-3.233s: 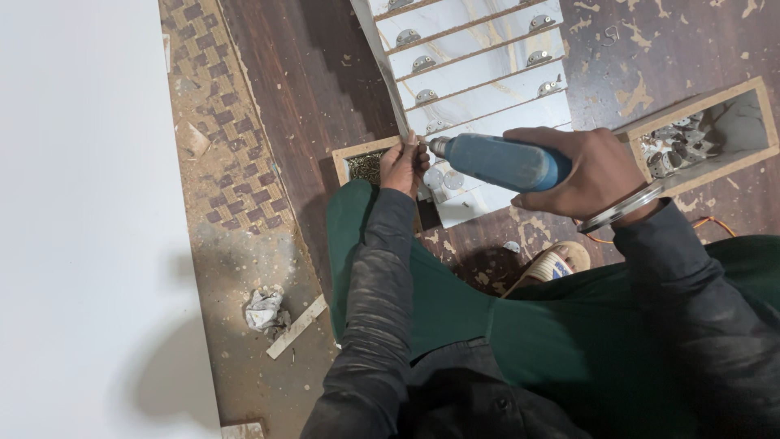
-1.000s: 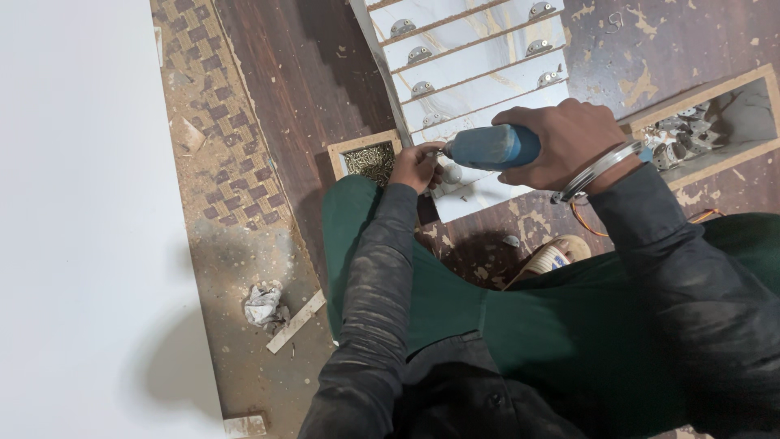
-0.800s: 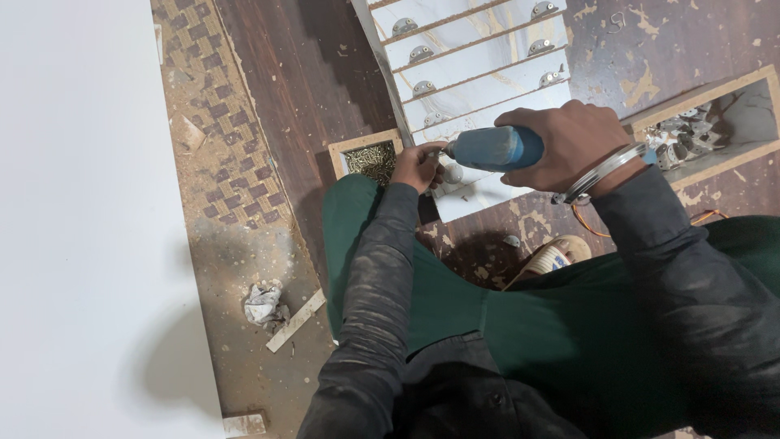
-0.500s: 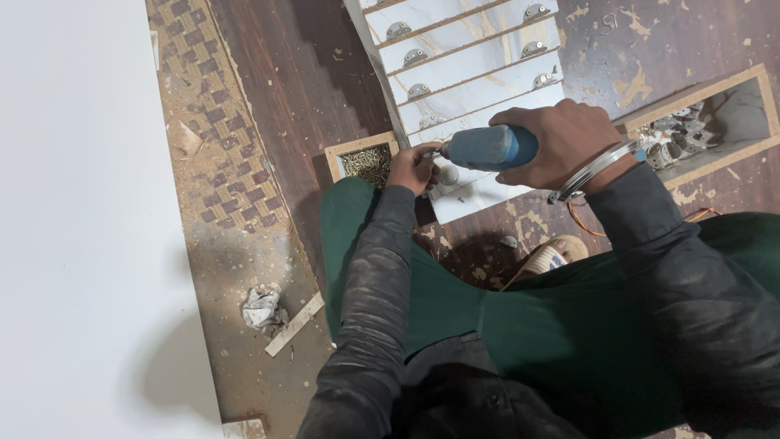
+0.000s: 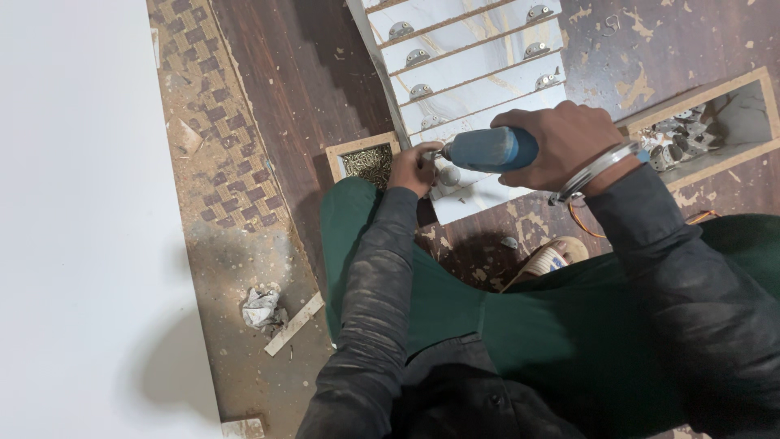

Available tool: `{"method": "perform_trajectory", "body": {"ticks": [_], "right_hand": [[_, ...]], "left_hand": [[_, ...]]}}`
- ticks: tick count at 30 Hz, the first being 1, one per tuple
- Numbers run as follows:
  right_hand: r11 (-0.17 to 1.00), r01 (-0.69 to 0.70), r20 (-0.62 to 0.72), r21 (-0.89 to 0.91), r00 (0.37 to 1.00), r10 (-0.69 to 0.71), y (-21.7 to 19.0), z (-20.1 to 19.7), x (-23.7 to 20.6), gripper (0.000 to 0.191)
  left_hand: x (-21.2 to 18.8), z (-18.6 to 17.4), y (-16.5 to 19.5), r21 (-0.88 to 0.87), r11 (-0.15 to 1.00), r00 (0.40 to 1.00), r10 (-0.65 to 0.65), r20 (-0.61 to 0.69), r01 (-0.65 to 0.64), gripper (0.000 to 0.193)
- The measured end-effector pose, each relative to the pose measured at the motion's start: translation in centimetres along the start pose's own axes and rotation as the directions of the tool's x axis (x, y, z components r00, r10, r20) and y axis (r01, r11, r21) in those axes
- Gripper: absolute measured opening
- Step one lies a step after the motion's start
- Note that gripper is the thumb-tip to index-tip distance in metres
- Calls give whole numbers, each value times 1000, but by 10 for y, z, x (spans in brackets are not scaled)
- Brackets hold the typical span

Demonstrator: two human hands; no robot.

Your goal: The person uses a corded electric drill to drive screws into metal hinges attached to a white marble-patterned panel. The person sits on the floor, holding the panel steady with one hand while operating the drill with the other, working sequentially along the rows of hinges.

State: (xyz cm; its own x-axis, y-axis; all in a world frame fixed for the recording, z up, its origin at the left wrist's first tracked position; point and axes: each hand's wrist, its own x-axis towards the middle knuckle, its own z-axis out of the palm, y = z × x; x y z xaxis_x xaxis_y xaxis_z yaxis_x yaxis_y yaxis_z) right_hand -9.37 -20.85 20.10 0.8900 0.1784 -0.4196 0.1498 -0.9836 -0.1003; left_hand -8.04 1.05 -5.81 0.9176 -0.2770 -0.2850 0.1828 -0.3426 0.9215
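My right hand (image 5: 561, 142) grips a blue power drill (image 5: 487, 149) held level, its tip pointing left at the near edge of a white marbled panel (image 5: 479, 77). My left hand (image 5: 413, 168) pinches a small round metal fitting (image 5: 448, 175) at the drill's tip, against that panel edge. Several metal fittings sit in rows along the panel's strips. A silver bangle circles my right wrist.
A small wooden box of screws (image 5: 367, 159) lies just left of my left hand. A longer wooden tray with metal fittings (image 5: 708, 130) sits at the right. A crumpled paper wad (image 5: 262, 306) and wood offcut (image 5: 294, 323) lie on the dusty floor. A white board (image 5: 81, 244) fills the left.
The drill has stayed at the panel's near edge with only slight shifts; my left hand keeps holding at its tip. Compared with 3.2 s ago, my right hand sits further forward on the drill.
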Motion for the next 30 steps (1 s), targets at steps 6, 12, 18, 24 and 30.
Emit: {"method": "perform_trajectory", "body": {"ticks": [6,12,18,24,30], "right_hand": [[999,31,1,-17,1000,-31,-10,-19,14,74],[987,154,82,-51,985,-150,-31,-35,30,75],[980,129,165,-151,981,-104,-37,-47,38,74],[968,184,253,-172,958,-137,-54,-54,36,64],[880,341,198,-330,937,-289,-73,-53,26,55]], "left_hand": [[2,0,10,478,876,993,-1,-120,59,54],[8,4,1,441,896,981,129,-143,-53,60],[6,12,-14,399,912,962,186,-198,-94,58],[8,12,-2,416,909,959,136,-248,-22,53],[-1,7,26,427,888,962,-57,-267,171,40]]}}
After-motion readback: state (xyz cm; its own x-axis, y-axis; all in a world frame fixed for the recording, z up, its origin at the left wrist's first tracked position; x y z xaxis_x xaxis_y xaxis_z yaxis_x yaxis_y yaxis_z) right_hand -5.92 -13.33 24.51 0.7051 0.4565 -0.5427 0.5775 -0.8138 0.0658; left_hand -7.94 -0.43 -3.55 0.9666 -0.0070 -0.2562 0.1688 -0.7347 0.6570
